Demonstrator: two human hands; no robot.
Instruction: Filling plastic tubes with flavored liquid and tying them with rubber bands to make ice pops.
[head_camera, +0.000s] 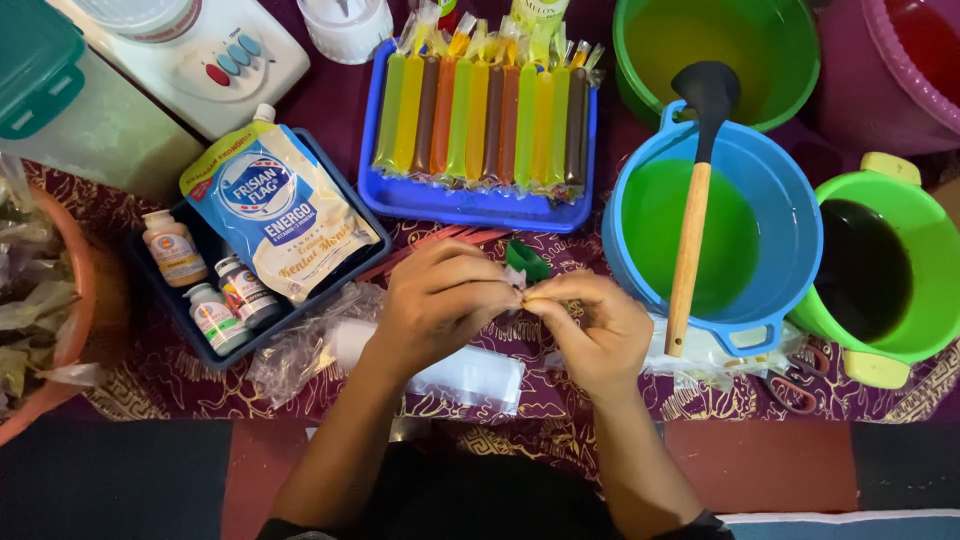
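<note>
Mid-frame, above the tabletop (150, 395): left hand (440, 300) and right hand (590, 330) both pinched on the clear neck of a green ice pop tube (525, 262). Probably soft, slippery, sloshing; best gripped at the twisted top. Blue tray (470, 208) of filled tubes behind.

Left hand (440, 300) and right hand (590, 325) pinch green tube (526, 262).

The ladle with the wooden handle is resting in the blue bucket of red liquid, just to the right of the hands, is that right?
Not quite. The ladle does rest in the blue bucket, to the right of the hands, but the liquid in it is green, not red. The head view shows this: the black scoop leans on the far rim and the wooden handle crosses the green liquid.
</note>
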